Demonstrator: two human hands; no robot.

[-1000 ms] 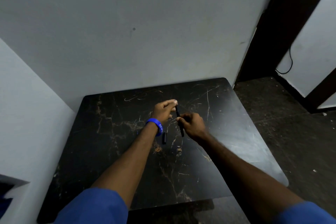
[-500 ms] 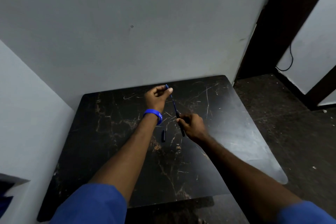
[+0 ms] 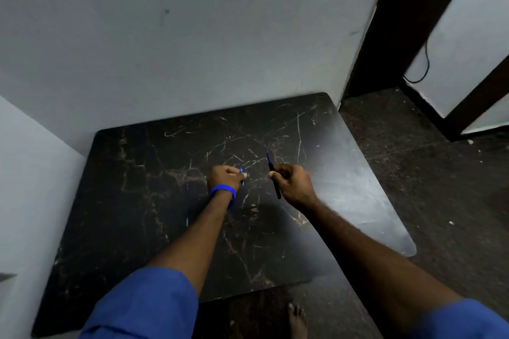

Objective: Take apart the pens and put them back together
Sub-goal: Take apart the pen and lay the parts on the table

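Observation:
My right hand grips a black pen barrel above the middle of the black marble table. A thin blue refill sticks up out of the barrel's far end. To its left and a little apart, my left hand, with a blue wristband, is low over the table. Its fingertips pinch a small blue pen part. A dark piece just below those fingers is too small to identify.
A grey wall runs along the table's far edge and another along its left side. To the right are dark floor and a dark door frame. A bare foot shows below the table's near edge.
My left hand has let go of the refill's top and dropped back toward the table, now pinching a small blue part. The refill stays poking out of the barrel in my right hand.

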